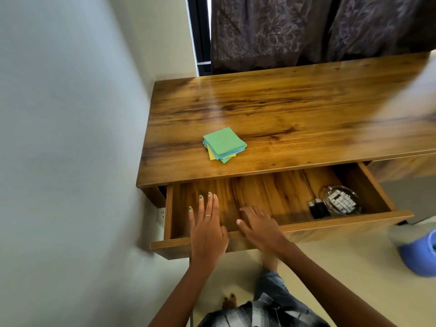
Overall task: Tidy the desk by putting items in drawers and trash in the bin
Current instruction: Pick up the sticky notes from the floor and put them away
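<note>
A stack of green, blue and yellow sticky notes (224,145) lies on the wooden desk (295,109), near its front left. Below it the desk's drawer (306,228) is pulled out. Inside at the right sit a glass dish with pill strips (341,202) and a black charger with its cable (317,208). My left hand (207,230) hovers over the drawer's left part with fingers straight and spread, holding nothing. My right hand (259,226) is over the drawer's front edge, fingers relaxed and empty.
A white wall (70,138) runs close along the desk's left side. Dark patterned curtains (306,29) hang behind the desk. A blue bin (422,253) stands on the pale floor at the right. My feet are below the drawer.
</note>
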The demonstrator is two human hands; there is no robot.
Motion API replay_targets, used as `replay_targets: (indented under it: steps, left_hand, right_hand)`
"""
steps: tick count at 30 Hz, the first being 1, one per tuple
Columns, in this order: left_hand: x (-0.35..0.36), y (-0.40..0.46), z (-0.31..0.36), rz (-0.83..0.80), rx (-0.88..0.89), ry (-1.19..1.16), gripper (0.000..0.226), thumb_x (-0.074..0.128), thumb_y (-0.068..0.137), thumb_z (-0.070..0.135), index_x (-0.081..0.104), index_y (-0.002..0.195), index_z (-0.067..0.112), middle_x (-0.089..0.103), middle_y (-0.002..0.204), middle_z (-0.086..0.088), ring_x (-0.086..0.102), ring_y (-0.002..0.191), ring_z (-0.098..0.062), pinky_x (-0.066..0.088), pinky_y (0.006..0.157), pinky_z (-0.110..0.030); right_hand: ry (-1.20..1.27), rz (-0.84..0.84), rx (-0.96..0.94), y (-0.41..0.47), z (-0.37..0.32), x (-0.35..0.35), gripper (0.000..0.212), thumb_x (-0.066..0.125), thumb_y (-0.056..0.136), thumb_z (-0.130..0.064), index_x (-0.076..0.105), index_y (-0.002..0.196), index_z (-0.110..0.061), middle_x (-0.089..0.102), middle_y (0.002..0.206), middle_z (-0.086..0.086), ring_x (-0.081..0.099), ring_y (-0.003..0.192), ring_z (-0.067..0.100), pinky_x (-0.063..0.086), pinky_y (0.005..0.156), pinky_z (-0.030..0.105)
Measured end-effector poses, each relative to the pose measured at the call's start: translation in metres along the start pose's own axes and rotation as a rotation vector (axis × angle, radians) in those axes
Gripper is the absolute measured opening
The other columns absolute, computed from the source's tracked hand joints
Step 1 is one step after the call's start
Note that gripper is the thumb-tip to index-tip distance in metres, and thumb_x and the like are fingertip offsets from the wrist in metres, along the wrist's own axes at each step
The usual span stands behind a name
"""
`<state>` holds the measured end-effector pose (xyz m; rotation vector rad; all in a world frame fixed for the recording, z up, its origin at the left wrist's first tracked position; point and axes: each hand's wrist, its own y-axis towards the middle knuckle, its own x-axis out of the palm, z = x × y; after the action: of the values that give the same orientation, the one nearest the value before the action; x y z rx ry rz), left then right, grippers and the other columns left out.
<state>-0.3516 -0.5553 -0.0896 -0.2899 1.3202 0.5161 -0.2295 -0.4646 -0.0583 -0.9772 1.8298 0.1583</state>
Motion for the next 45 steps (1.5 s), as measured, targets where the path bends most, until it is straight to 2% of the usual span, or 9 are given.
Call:
replay_targets:
  steps: [10,15,19,22,25,30,33,40,45]
  left_hand:
    - [-0.014,-0.032,0.003,-0.202,0.024,-0.081,0.064,0.034,0.092,0.027,0.009,0.151,0.022,0.007,0.16,0.003,-0.005,0.146,-0.017,-0.013,0.114,-0.039]
    - [-0.026,-0.024,0.006,-0.258,-0.042,-0.185,0.064,0.042,0.093,0.03,0.014,0.15,0.026,0.019,0.156,0.008,0.013,0.145,-0.01,-0.004,0.119,-0.039]
    - [-0.033,-0.005,0.012,-0.175,-0.083,-0.324,0.057,0.046,0.091,0.029,0.027,0.145,0.032,0.039,0.145,0.012,0.036,0.132,-0.005,0.015,0.119,-0.037]
    - [-0.038,0.017,0.019,-0.08,-0.099,-0.386,0.054,0.043,0.088,0.032,0.035,0.142,0.031,0.041,0.143,0.013,0.035,0.131,-0.005,0.03,0.113,-0.032]
    - [-0.045,0.038,0.025,-0.035,-0.125,-0.398,0.054,0.045,0.089,0.033,0.035,0.142,0.032,0.038,0.144,0.015,0.032,0.132,-0.001,0.033,0.11,-0.027]
    - [-0.054,0.063,0.028,-0.054,-0.215,-0.373,0.058,0.048,0.092,0.03,0.026,0.146,0.03,0.027,0.151,0.016,0.019,0.139,-0.002,0.019,0.119,-0.038]
    - [-0.057,0.067,0.026,-0.076,-0.263,-0.364,0.061,0.049,0.093,0.029,0.022,0.147,0.028,0.02,0.154,0.015,0.012,0.142,-0.002,0.005,0.12,-0.038]
    - [-0.056,0.074,0.021,-0.127,-0.294,-0.285,0.061,0.047,0.094,0.033,0.019,0.148,0.029,0.014,0.156,0.016,0.002,0.144,-0.003,-0.008,0.116,-0.036]
    - [-0.057,0.084,0.011,-0.153,-0.259,-0.315,0.06,0.047,0.093,0.034,0.021,0.147,0.03,0.015,0.155,0.016,0.002,0.144,-0.003,-0.01,0.116,-0.035]
  right_hand:
    - [0.044,-0.313,-0.086,-0.005,0.002,-0.014,0.029,0.044,0.096,-0.036,0.056,0.116,-0.018,0.059,0.114,0.003,0.056,0.1,0.015,0.048,0.087,0.031]
    - [0.207,-0.125,-0.122,0.003,-0.009,-0.044,0.02,0.045,0.096,-0.028,0.061,0.107,-0.022,0.063,0.105,-0.004,0.058,0.095,0.009,0.047,0.085,0.026]
    - [0.257,0.109,-0.161,0.032,-0.022,-0.076,0.02,0.047,0.095,-0.023,0.063,0.107,-0.024,0.063,0.104,-0.009,0.057,0.095,0.004,0.048,0.087,0.025]
    - [0.222,0.232,-0.225,0.066,-0.032,-0.098,0.021,0.048,0.094,-0.02,0.062,0.11,-0.019,0.061,0.11,-0.004,0.054,0.101,0.007,0.045,0.087,0.022]
    - [0.095,0.3,-0.268,0.106,-0.041,-0.11,0.027,0.048,0.094,-0.024,0.058,0.119,-0.018,0.056,0.125,-0.001,0.047,0.115,0.012,0.04,0.093,0.024]
    - [-0.115,0.251,-0.29,0.16,-0.046,-0.103,0.056,0.051,0.09,-0.046,0.038,0.137,-0.019,0.035,0.146,0.003,0.029,0.135,0.018,0.029,0.108,0.032]
    - [-0.221,0.187,-0.244,0.17,-0.043,-0.096,0.068,0.051,0.086,-0.055,0.033,0.139,-0.016,0.033,0.147,0.005,0.028,0.136,0.021,0.028,0.109,0.035]
    - [-0.274,0.262,-0.275,0.175,-0.04,-0.087,0.064,0.044,0.089,-0.055,0.036,0.138,-0.015,0.038,0.145,0.004,0.032,0.135,0.02,0.031,0.11,0.033]
    - [-0.158,0.247,-0.249,0.178,-0.037,-0.09,0.054,0.049,0.09,-0.045,0.043,0.137,-0.018,0.038,0.146,0.002,0.03,0.136,0.017,0.027,0.11,0.03]
